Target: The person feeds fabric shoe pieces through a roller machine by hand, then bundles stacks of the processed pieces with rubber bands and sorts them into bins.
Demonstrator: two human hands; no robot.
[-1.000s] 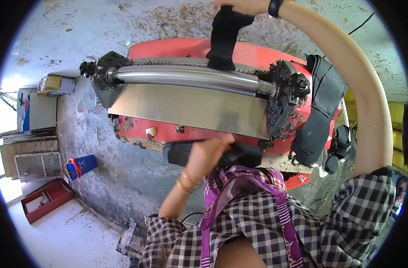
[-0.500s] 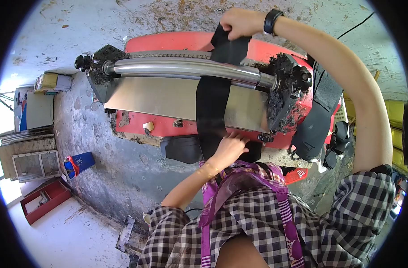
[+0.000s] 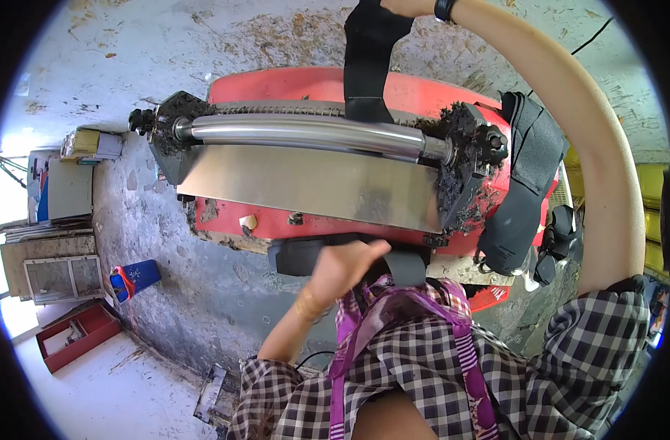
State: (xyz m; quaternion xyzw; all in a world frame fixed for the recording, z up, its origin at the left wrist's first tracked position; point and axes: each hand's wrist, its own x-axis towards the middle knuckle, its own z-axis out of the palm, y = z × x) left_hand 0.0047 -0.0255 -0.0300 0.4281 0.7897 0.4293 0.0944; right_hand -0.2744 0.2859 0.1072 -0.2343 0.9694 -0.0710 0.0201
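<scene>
My right hand [image 3: 409,7], partly cut off by the top edge, is closed on the upper end of a black strip [image 3: 368,62]. The strip hangs down behind the metal roller [image 3: 305,133] of the red machine [image 3: 276,82]. Below the roller, the bare metal plate [image 3: 305,183] shows. My left hand [image 3: 342,270] is blurred by motion, with its thumb toward the right. It is beside dark pieces [image 3: 294,257] at the machine's front edge, near my lap; its fingers are too smeared to read.
More black pieces [image 3: 529,154] drape over the machine's right side. Dark debris [image 3: 459,158] clings around the roller's right end. On the floor at the left are a blue container [image 3: 140,279] and a red tray [image 3: 78,334]. Yellow items [image 3: 654,213] stand at the far right.
My right hand has risen with the black strip, whose lower part no longer lies over the metal plate. My left hand has moved left and down, off the strip. The view has shifted slightly.
</scene>
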